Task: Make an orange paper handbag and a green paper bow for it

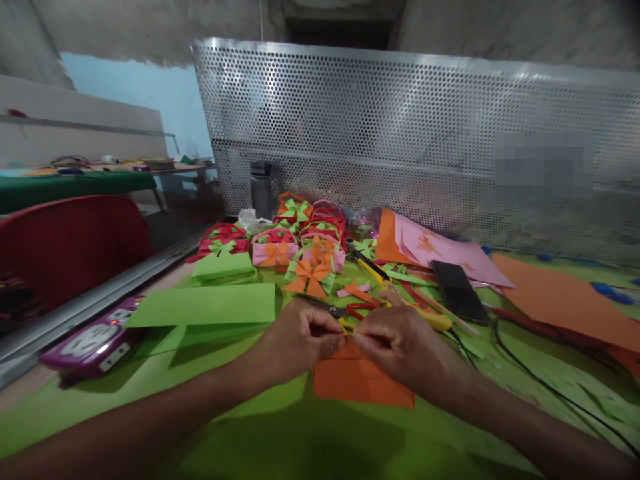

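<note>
Two hands, left hand (295,341) and right hand (407,339), pinch the orange paper (361,383) by its top edge; we see it lower centre, long side running left-right, nearer the right hand.

Dim, greyish light fills the room, its source out of view; bright glare patches the perforated silver metal panel (350,127), and small highlights shine on the glossy purple-and-white case (95,343). Soft dark shadows spread over the flat bright-green surface (240,433) below the bare hands (293,340). Fine detail is soft, the wide view stretches the edges, and pixelation masks a block at right
</note>
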{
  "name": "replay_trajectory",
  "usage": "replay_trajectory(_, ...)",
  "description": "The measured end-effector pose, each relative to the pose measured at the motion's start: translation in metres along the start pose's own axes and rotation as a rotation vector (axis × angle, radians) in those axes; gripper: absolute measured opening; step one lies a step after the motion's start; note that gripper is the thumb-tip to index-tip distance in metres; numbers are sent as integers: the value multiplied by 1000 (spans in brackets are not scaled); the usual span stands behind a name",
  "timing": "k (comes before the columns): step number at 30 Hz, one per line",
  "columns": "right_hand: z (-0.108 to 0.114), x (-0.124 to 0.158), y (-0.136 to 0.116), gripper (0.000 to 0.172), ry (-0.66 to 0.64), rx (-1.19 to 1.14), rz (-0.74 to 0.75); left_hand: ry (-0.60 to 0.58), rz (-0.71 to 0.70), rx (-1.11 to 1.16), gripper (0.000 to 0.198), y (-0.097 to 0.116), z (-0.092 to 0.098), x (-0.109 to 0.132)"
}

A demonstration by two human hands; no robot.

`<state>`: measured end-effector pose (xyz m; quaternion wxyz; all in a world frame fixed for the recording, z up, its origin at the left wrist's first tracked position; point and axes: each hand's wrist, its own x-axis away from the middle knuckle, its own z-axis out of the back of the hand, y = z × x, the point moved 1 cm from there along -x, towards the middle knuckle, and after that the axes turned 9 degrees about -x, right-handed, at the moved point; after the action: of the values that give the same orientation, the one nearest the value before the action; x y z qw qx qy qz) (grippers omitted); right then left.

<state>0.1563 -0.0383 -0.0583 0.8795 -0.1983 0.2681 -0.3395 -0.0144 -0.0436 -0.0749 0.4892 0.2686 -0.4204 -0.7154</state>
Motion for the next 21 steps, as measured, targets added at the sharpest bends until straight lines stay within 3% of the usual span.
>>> replay_trajectory(6,1,0,1,27,-10,24,10,-65,3,-52,17,2,5,1)
replay_trajectory(11,2,-1,1,27,-17,32,-11,4,22,-169,12,5,9,-1)
replay_trajectory(21,29,-6,-5,21,64,126,-104,47,-163,-412,19,46,8,-22)
